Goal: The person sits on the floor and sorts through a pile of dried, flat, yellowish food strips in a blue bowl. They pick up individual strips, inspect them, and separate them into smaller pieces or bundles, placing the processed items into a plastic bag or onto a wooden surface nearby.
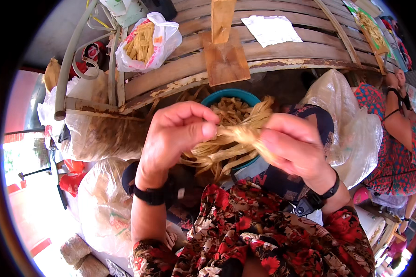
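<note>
A bundle of pale yellow, dried plant-fibre strips (245, 134) is stretched between my hands, bunched like a knot at its middle. My right hand (294, 147) grips the bundle's right side in a closed fist, slightly blurred. On the other side, my left hand (175, 135) pinches the narrow left end between thumb and forefinger. Directly below stands a teal plastic tub (231, 92) filled with more folded strips (225, 152), some hanging over its near rim. The hands and bundle hide part of the tub.
A slatted wooden bench (180, 64) with a rusty metal edge spans the far side. On it are an upright wooden post (223, 20), a white sheet (272, 30) and a plastic bag of strips (149, 41). Large sacks (104, 197) flank me; another person's arm (398, 114) is at right.
</note>
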`<action>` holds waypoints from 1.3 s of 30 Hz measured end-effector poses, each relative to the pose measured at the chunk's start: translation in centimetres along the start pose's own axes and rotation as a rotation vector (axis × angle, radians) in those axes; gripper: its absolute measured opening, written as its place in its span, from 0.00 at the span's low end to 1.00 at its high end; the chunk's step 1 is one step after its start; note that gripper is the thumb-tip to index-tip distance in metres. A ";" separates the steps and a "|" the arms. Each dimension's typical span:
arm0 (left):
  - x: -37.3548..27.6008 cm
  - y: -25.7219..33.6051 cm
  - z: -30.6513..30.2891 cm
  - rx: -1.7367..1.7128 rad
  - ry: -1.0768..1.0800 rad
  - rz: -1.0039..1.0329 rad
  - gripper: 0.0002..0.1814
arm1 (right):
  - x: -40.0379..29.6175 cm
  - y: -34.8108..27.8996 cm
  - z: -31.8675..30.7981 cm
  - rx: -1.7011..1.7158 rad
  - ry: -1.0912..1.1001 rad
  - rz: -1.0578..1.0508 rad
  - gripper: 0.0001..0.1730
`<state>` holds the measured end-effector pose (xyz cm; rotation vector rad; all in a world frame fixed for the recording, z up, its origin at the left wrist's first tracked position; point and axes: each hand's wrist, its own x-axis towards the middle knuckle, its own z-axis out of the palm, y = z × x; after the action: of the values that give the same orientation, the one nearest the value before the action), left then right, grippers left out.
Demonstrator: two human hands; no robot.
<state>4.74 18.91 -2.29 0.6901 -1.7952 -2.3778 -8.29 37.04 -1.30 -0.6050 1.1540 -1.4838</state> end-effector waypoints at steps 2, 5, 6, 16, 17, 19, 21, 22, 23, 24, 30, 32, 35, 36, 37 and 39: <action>0.2 -0.2 -0.5 0.094 0.085 0.002 0.07 | 1.0 0.7 -0.6 -0.074 -0.007 0.032 0.13; 0.8 -0.3 -0.6 0.090 0.090 0.018 0.06 | 2.5 0.8 -2.5 -0.251 0.160 -0.101 0.17; 1.0 0.0 -0.6 0.089 0.087 0.019 0.06 | 3.0 0.3 -3.4 -0.331 0.175 -0.076 0.20; 3.1 1.0 -1.3 0.481 -0.036 0.238 0.04 | 6.3 -1.6 -3.7 -0.438 -0.310 0.369 0.20; 3.7 0.5 -1.9 0.436 -0.003 0.158 0.03 | 6.6 -1.6 -3.7 -0.505 -0.242 0.360 0.20; 5.2 0.3 -2.1 0.431 0.054 0.149 0.04 | 7.6 -1.0 -5.0 -0.354 -0.181 0.379 0.20; 7.5 -0.7 -2.5 0.437 0.085 0.175 0.03 | 9.1 -0.5 -6.5 -0.396 -0.076 0.350 0.21; 8.7 -0.9 -2.9 0.534 0.108 0.182 0.04 | 10.2 -0.3 -6.7 -0.520 -0.007 0.264 0.20; 9.9 -1.1 -3.4 0.632 0.131 0.188 0.05 | 11.4 -0.2 -7.1 -0.643 0.063 0.176 0.18; 10.9 -1.2 -3.8 0.651 0.167 0.170 0.06 | 12.7 0.6 -7.9 -0.804 0.131 0.048 0.18; 16.5 -2.7 -4.1 0.852 0.394 0.350 0.12 | 16.8 1.3 -9.9 -1.228 0.449 -0.256 0.15; 17.4 -3.3 -4.2 0.937 0.468 0.312 0.13 | 17.4 2.0 -10.2 -1.396 0.456 -0.245 0.17; 16.5 -3.1 -5.4 0.820 0.447 0.251 0.15 | 17.0 1.9 -11.0 -1.452 0.455 -0.150 0.25; 15.7 -2.5 -5.3 0.741 0.418 0.224 0.16 | 16.2 1.1 -11.0 -1.410 0.400 -0.079 0.26; 15.0 -2.1 -4.8 0.630 0.337 0.147 0.16 | 15.5 0.7 -10.9 -1.367 0.344 -0.010 0.28; 12.9 -0.2 -3.3 0.420 0.184 -0.007 0.17 | 13.7 0.8 -8.4 -1.292 0.314 -0.300 0.29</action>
<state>-5.46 11.77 -7.07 0.9198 -2.2255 -1.8767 -18.77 26.96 -8.29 -1.4754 2.3347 -0.9049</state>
